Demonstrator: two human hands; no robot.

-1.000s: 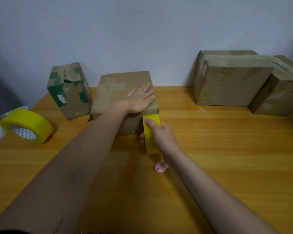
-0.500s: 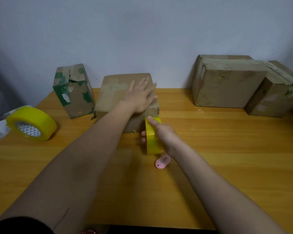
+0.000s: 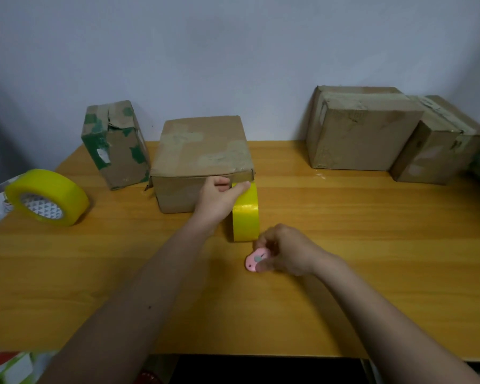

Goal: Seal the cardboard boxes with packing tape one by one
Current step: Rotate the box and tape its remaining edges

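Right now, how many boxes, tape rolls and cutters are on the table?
Cardboard boxes: 4
Yellow tape rolls: 2
Pink cutter: 1
Total: 7

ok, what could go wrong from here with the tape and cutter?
1. The left hand only pinches the yellow tape roll at the cardboard box's front edge; it may slip and lift the tape.
2. The right hand grips the pink cutter near the left wrist, so a cut could nick skin.

Head view looks forward and down (wide-angle) at the near table (image 3: 344,273).
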